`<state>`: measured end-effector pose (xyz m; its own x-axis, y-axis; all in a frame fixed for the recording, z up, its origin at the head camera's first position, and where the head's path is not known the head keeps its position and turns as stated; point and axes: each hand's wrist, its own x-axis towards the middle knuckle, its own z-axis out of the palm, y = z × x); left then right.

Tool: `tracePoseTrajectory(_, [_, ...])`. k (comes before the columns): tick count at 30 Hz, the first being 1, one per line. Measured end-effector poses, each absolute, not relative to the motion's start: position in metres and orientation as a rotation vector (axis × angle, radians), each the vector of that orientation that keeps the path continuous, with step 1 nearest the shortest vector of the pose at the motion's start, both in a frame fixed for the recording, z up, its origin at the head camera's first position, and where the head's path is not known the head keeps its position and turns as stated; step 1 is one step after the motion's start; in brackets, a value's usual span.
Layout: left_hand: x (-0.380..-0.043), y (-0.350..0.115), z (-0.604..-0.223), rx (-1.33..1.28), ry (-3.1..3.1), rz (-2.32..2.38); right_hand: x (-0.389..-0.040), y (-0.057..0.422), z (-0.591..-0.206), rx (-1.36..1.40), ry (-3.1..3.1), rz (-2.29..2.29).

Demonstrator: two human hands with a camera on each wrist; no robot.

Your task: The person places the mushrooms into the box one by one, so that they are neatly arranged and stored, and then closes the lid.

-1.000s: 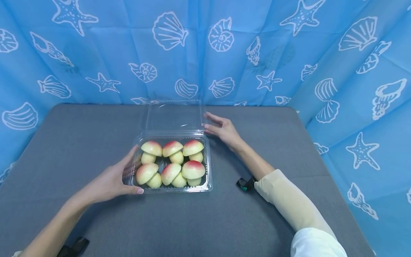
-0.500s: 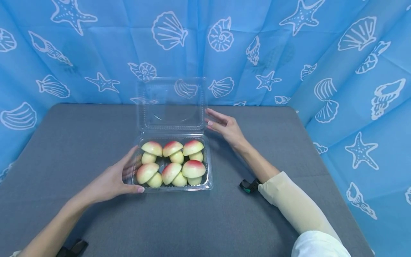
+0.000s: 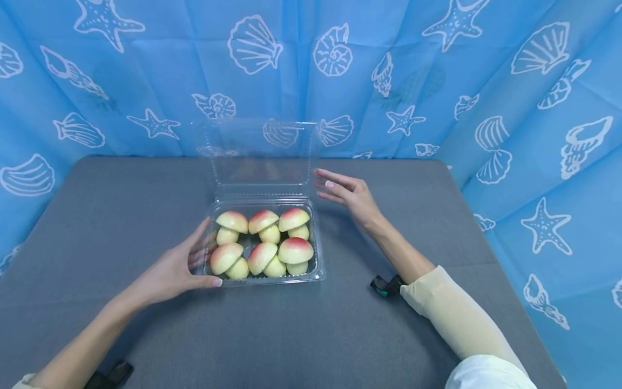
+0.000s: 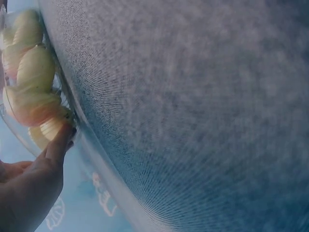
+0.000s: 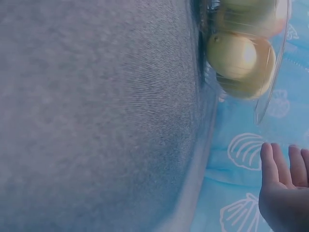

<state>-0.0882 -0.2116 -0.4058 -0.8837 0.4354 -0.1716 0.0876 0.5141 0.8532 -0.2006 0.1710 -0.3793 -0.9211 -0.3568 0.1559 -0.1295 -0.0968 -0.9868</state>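
Note:
A clear plastic clamshell box [image 3: 317, 265] sits on the table, its tray filled with several mushroom-shaped pieces [image 3: 295, 251], pale yellow with red-blushed caps. The hinged lid [image 3: 262, 156] stands raised at the back of the tray. My left hand [image 3: 172, 273] grips the tray's left end, thumb at the front corner and fingers along the side wall, partly seen through the plastic. In the left wrist view, a fingertip of the left hand [image 4: 36, 183] meets the box wall. My right hand [image 3: 355, 197] is extended with spread fingers, the fingertips close by the lid's right edge, holding nothing.
Grey cloth covers the table [image 3: 301, 335]. Behind it hangs a blue curtain [image 3: 165, 65] printed with white shells and starfish. Dark wrist-camera mounts [image 3: 386, 286] show at both forearms.
The lid has swung up from leaning back to standing and toward me. My right hand has shifted right and slightly down. The tray and left hand have shifted slightly right.

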Motion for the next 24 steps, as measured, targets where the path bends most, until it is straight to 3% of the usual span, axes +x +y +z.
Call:
tracePoseTrajectory(10, [-0.087,-0.210,-0.405,0.447,2.467,1.266,-0.194,0.181,-0.378,-0.605,2.040,-2.100])
tracePoseTrajectory(24, [-0.086,-0.206,-0.402,0.402,2.526,1.246,-0.188,0.192,-0.382,-0.711,2.366,-1.682])
